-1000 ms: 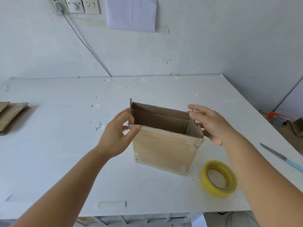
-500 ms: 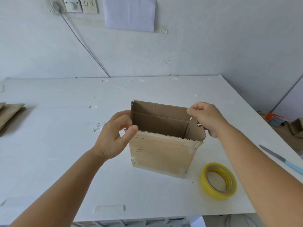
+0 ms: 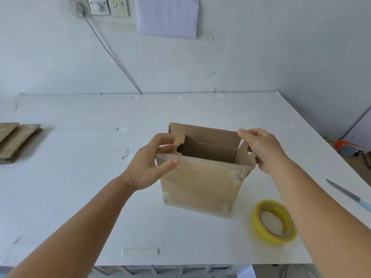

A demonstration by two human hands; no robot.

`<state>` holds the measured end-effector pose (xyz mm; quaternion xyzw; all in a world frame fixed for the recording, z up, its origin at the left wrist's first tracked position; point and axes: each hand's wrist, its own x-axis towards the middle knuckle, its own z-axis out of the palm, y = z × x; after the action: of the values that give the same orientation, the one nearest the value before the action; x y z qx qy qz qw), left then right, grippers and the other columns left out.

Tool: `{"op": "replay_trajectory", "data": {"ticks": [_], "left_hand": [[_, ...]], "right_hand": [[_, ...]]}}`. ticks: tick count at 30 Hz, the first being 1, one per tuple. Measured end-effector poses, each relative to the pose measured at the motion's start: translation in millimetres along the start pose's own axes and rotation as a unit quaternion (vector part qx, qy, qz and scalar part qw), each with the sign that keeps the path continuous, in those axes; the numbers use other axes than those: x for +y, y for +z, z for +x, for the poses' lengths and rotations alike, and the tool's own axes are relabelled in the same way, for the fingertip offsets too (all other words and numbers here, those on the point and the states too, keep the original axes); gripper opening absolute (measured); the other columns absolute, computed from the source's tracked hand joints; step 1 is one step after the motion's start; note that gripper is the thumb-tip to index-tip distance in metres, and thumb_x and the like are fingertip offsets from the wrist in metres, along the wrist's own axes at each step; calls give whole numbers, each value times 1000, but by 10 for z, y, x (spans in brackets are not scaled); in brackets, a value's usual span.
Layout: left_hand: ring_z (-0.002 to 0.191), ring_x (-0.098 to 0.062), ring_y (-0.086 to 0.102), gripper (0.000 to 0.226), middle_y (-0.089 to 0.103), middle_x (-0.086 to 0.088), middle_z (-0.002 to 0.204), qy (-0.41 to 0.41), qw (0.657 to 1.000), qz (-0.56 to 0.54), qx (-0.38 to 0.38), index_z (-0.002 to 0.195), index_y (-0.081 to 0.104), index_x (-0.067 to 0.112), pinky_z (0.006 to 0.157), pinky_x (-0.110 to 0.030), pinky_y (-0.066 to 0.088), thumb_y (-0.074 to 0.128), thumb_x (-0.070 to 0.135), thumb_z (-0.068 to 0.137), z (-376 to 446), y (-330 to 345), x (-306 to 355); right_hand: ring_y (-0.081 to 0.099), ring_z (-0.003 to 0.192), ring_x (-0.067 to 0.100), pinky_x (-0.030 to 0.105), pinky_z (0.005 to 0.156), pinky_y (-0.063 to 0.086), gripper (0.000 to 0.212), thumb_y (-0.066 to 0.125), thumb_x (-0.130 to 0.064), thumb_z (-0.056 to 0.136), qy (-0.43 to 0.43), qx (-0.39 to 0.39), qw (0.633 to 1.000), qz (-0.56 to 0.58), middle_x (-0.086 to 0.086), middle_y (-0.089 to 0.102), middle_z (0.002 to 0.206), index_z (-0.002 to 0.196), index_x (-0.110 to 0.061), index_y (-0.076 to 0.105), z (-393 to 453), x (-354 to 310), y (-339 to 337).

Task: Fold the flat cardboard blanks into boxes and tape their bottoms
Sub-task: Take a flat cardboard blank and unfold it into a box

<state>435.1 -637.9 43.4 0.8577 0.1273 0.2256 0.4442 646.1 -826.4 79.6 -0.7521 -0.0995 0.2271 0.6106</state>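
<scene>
Nearest the camera, a stray strip of tape [image 3: 140, 251] lies stuck flat near the front edge of the white table [image 3: 80, 197], and a yellow-cored tape roll [image 3: 274, 222] lies flat to the right, just in front of the box. A knife [image 3: 348, 194] with a blue handle lies at the right edge.

The cardboard box [image 3: 202, 185] stands upright in the middle of the table, squared up with its top open. The left hand [image 3: 149, 164] grips its left top corner, thumb on the near wall and fingers curled over the side flap. The right hand [image 3: 261, 149] pinches the top of the right side flap.

Judging by how it stands, this box is formed; whether its bottom is taped cannot be seen from here. Farther off at the left edge, a stack of flat blanks [image 3: 16, 141] waits, so folding and taping remain.
</scene>
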Motion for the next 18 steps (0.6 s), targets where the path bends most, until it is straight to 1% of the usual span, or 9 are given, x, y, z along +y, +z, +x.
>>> {"op": "replay_trajectory", "data": {"ticks": [3, 6, 8, 9, 11, 13, 15, 16, 18], "left_hand": [[115, 5, 56, 46, 61, 18, 122, -18, 999, 13, 33, 106, 57, 34, 92, -20, 46, 65, 57, 67, -19, 38, -41], [108, 5, 57, 36, 63, 20, 116, -33, 998, 14, 46, 95, 61, 36, 88, -19, 46, 65, 56, 65, -21, 80, -28], [102, 5, 59, 38, 65, 21, 110, -43, 998, 20, 40, 100, 62, 34, 83, -13, 45, 68, 53, 67, -18, 88, -6], [100, 6, 59, 38, 66, 21, 107, -48, 998, 22, 39, 103, 61, 33, 81, -10, 43, 68, 49, 69, -16, 85, 2], [96, 8, 57, 35, 65, 22, 104, -58, 997, 26, 47, 105, 58, 33, 76, -7, 41, 65, 47, 74, -10, 82, 11], [88, 2, 57, 32, 63, 20, 98, -70, 994, 45, 65, 105, 55, 31, 70, -12, 41, 66, 48, 80, -6, 100, 20], [75, -2, 54, 27, 59, 15, 85, -84, 988, 78, 99, 105, 53, 29, 61, -14, 38, 67, 41, 86, 11, 148, 27], [71, -2, 52, 26, 57, 12, 81, -91, 984, 93, 121, 104, 53, 28, 57, -12, 37, 68, 38, 86, 25, 179, 37], [68, -2, 51, 27, 57, 11, 80, -98, 978, 104, 154, 102, 53, 28, 54, -10, 37, 71, 35, 83, 56, 248, 56]], "right_hand": [[62, 77, 14, 21, 48, 45, 30, 62, -41, 86, -34, 1, 999, 11, -2, 61, 83, 91, -12, 55, -95, 76, -11], [65, 96, 6, 25, 74, 53, 39, 48, -42, 93, -91, -28, 995, -33, -7, 71, 96, 89, -10, 69, -176, 217, -48], [56, 110, 0, 25, 93, 42, 46, 36, -46, 98, -138, -74, 981, -118, -14, 67, 113, 92, -21, 75, -224, 334, -82], [50, 117, -1, 25, 98, 34, 52, 29, -49, 99, -151, -107, 971, -148, -17, 63, 120, 94, -24, 75, -245, 384, -96], [41, 125, -5, 24, 104, 23, 65, 18, -60, 93, -148, -160, 965, -146, -20, 58, 127, 98, -27, 75, -264, 445, -115], [34, 129, -11, 24, 109, 19, 76, 13, -75, 86, -135, -194, 966, -108, -24, 58, 128, 100, -33, 75, -274, 486, -145], [29, 132, -13, 26, 112, 17, 75, 20, -86, 76, -137, -216, 962, -92, -24, 55, 132, 106, -39, 71, -303, 520, -158], [28, 133, -12, 28, 114, 17, 67, 31, -83, 76, -141, -216, 961, -97, -22, 53, 134, 108, -39, 70, -320, 544, -155], [34, 135, -3, 31, 113, 26, 33, 56, -57, 83, -161, -165, 967, -108, -22, 55, 127, 106, -36, 68, -325, 598, -109]]}}
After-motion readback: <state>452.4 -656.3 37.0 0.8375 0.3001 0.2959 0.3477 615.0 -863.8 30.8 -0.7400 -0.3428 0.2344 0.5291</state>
